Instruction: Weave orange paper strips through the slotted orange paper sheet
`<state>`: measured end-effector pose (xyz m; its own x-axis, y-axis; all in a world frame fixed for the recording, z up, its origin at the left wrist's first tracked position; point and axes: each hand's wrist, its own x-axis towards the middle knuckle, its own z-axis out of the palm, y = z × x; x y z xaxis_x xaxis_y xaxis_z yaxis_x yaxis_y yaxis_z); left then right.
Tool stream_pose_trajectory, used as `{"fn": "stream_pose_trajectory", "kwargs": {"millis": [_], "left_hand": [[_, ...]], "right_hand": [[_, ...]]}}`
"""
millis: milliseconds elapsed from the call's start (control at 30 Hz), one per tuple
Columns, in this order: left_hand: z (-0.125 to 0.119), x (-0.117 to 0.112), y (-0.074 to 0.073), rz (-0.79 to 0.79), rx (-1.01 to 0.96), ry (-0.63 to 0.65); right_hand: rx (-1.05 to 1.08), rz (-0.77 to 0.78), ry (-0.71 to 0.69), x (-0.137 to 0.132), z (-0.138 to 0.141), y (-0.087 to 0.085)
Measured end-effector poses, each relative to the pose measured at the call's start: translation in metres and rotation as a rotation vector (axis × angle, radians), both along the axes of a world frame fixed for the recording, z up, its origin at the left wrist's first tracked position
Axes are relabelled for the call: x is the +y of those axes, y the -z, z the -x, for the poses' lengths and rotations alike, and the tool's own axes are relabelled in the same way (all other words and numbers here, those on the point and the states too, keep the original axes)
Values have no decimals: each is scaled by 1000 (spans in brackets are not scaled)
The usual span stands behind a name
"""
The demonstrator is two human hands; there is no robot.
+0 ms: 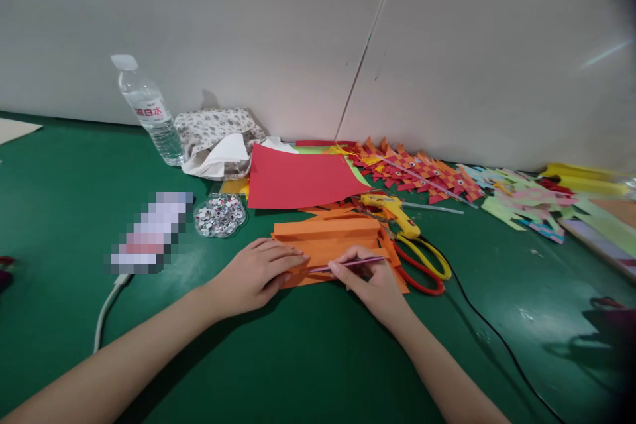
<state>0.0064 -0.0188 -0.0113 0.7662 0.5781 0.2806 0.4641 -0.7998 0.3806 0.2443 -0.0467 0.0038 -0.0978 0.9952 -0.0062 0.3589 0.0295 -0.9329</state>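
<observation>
A stack of folded orange paper [328, 238] lies on the green table [308, 358] in front of me. My left hand [258, 275] rests flat on the paper's left end, fingers stretched out and pressing it down. My right hand [372, 278] is closed in a writing grip on a thin pinkish pencil [348, 264], whose tip touches the orange paper close to my left fingertips.
Red-and-yellow scissors [422, 268] and a yellow glue gun [392, 211] lie right of the paper. A red sheet [303, 179], a tub of googly eyes [220, 215], a water bottle [149, 111], a cloth pouch [213, 129], woven paper fish [422, 175] and a black cable [497, 338] surround it.
</observation>
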Motion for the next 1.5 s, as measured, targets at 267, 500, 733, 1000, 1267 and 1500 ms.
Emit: {"fn": "stream_pose_trajectory", "kwargs": {"millis": [267,500,733,1000,1267,1500], "left_hand": [[1,0,1,6,18,-2],[0,0,1,-1,12,-10],[0,-1,1,-9,18,-6],[1,2,3,-54,-28,-60],[1,1,1,-96,-143,-89],[1,0,1,-89,-132,-87]], "right_hand": [[44,-73,137,5,-27,-3],[35,-129,209,10,-48,-1],[75,-164,190,5,-41,1],[47,-68,92,1,-26,-2],[33,-83,105,4,-41,-2],[184,-16,114,0,-26,0]]}}
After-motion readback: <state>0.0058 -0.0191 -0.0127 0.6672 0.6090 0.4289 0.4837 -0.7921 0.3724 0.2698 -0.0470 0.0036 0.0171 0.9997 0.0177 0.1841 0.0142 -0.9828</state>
